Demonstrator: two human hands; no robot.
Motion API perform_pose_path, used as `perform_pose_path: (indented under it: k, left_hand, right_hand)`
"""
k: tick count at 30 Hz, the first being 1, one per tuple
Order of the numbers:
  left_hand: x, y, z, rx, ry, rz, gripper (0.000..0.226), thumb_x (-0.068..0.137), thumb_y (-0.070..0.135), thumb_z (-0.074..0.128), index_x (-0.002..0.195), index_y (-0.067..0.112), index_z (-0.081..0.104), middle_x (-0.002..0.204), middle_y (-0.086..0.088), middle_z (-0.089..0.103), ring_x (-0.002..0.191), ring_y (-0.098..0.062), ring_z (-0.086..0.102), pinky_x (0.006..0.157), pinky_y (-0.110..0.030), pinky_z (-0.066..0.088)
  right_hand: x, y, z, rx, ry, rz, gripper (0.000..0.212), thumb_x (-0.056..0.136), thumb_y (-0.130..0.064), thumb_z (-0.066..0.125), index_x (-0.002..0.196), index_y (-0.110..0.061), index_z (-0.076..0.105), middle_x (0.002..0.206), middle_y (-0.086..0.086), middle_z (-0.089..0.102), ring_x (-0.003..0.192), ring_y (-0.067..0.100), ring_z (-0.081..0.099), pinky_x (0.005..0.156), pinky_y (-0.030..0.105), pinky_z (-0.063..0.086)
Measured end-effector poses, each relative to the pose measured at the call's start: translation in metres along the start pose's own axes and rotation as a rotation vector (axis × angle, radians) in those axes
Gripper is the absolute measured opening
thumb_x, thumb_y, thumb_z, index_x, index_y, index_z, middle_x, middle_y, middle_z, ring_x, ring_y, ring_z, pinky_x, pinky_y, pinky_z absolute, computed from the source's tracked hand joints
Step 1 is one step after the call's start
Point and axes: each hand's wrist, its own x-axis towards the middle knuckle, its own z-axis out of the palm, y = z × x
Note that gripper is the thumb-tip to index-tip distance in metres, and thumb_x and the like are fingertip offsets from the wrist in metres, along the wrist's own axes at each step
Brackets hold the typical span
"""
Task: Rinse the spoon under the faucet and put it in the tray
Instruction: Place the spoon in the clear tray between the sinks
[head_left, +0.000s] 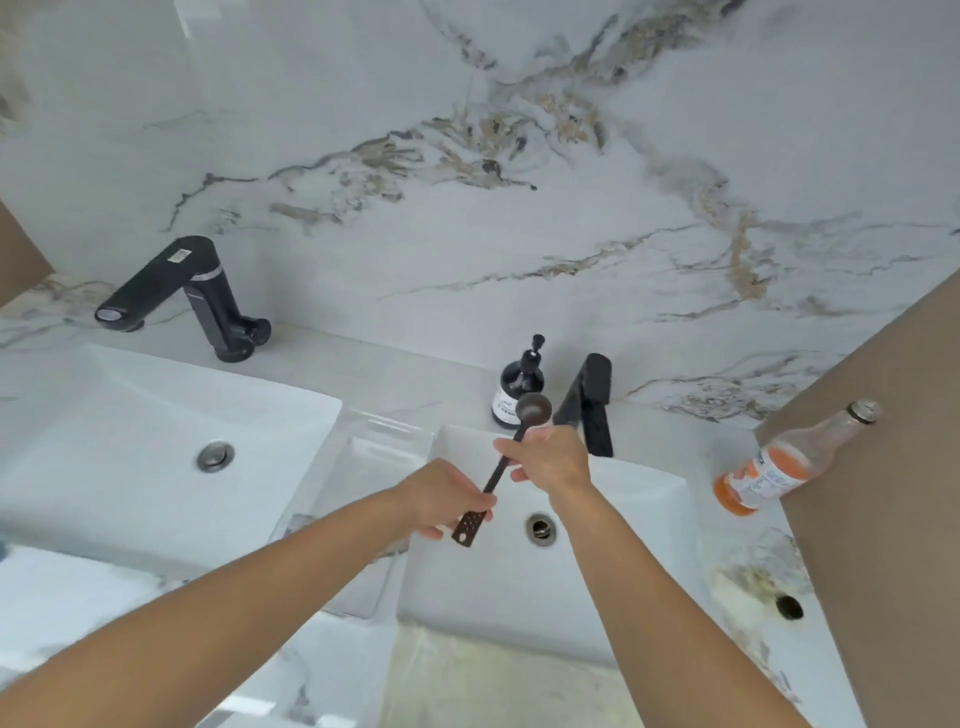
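Note:
A dark long-handled spoon (496, 475) is held slanted above the right sink basin (649, 519). Its round bowl points up and away, just left of the black faucet (589, 405). My left hand (441, 499) grips the flat perforated end of the handle. My right hand (550, 460) is closed around the upper part of the handle, below the bowl. No water stream is visible. A clear tray (363, 467) sits on the counter between the two basins, left of my hands.
A second white basin (130, 441) with its own black faucet (192, 296) lies at the left. A dark soap dispenser (519, 384) stands behind the spoon. A glass bottle with orange liquid (779, 467) leans at the right. Marble wall behind.

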Motion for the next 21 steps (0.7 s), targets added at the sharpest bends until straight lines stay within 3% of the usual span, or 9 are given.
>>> perform_pose_path:
  k: [3,5,8,10,12,14,16,19,21]
  left_hand:
    - [-0.004,-0.015,-0.026,0.062,0.064,0.025,0.020,0.080,0.034,0.073,0.077,0.015,0.079,0.080,-0.004,0.074,0.075,-0.018,0.062,0.073,-0.029,0.053]
    - [-0.009,-0.029,-0.043,0.058,0.063,0.037,0.016,0.077,0.030,0.077,0.074,0.014,0.074,0.067,-0.001,0.067,0.066,-0.018,0.063,0.065,-0.026,0.052]
    - [-0.017,-0.055,-0.072,-0.205,-0.125,-0.040,0.011,0.080,0.018,0.076,0.082,0.009,0.068,0.073,-0.008,0.068,0.065,-0.024,0.064,0.069,-0.033,0.053]
    - [-0.018,-0.072,-0.090,-0.188,-0.112,-0.059,0.015,0.082,0.019,0.074,0.088,0.006,0.070,0.077,-0.010,0.066,0.065,-0.023,0.062,0.064,-0.029,0.054]
    - [-0.014,-0.085,-0.101,-0.021,-0.030,-0.071,0.030,0.083,0.031,0.073,0.093,0.003,0.076,0.081,-0.006,0.072,0.069,-0.019,0.066,0.064,-0.027,0.058]
    - [-0.009,-0.096,-0.108,0.054,-0.054,-0.127,0.034,0.087,0.041,0.067,0.096,0.010,0.078,0.097,-0.003,0.078,0.083,-0.020,0.074,0.078,-0.032,0.061]
    - [-0.004,-0.104,-0.110,0.025,-0.124,-0.187,0.031,0.091,0.039,0.063,0.102,0.013,0.075,0.109,-0.005,0.077,0.090,-0.022,0.075,0.082,-0.034,0.061]
    - [0.006,-0.115,-0.107,0.024,-0.091,-0.251,0.025,0.093,0.029,0.062,0.102,0.008,0.073,0.107,-0.005,0.076,0.079,-0.017,0.072,0.067,-0.029,0.062]
    - [0.015,-0.124,-0.101,0.042,-0.068,-0.292,0.028,0.093,0.027,0.062,0.104,0.004,0.072,0.107,-0.008,0.075,0.083,-0.021,0.069,0.074,-0.034,0.062]
  right_hand:
    - [-0.003,-0.017,0.027,-0.037,-0.045,0.044,0.017,0.079,-0.023,0.073,0.085,-0.008,0.074,0.075,0.004,0.078,0.055,0.014,0.071,0.051,0.022,0.052]
    - [-0.007,-0.023,0.047,0.065,-0.141,0.114,0.012,0.084,-0.010,0.067,0.090,0.000,0.070,0.076,0.010,0.075,0.059,0.021,0.070,0.055,0.029,0.059]
    - [-0.016,-0.031,0.075,0.447,-0.372,0.199,0.007,0.089,0.003,0.066,0.095,0.007,0.068,0.079,0.016,0.070,0.068,0.026,0.071,0.061,0.030,0.063]
    - [-0.019,-0.031,0.097,0.556,-0.407,0.220,0.020,0.090,0.000,0.069,0.108,0.009,0.066,0.085,0.016,0.070,0.074,0.027,0.072,0.065,0.031,0.063]
    - [-0.020,-0.031,0.120,0.534,-0.358,0.233,0.024,0.089,-0.001,0.071,0.111,0.007,0.065,0.088,0.017,0.071,0.075,0.030,0.072,0.067,0.033,0.063]
    - [-0.020,-0.028,0.143,0.489,-0.310,0.255,0.024,0.088,0.000,0.072,0.110,0.006,0.065,0.086,0.017,0.072,0.075,0.033,0.072,0.070,0.040,0.063]
    - [-0.018,-0.023,0.163,0.466,-0.287,0.289,0.024,0.088,0.002,0.070,0.111,0.007,0.065,0.081,0.016,0.071,0.070,0.032,0.072,0.069,0.043,0.064]
    - [-0.012,-0.011,0.184,0.427,-0.272,0.363,0.021,0.090,0.003,0.067,0.110,0.004,0.064,0.083,0.016,0.070,0.074,0.034,0.072,0.075,0.050,0.063]
    - [-0.006,-0.003,0.194,0.367,-0.265,0.392,0.017,0.090,0.000,0.067,0.106,-0.003,0.066,0.087,0.014,0.072,0.078,0.031,0.073,0.081,0.056,0.061]
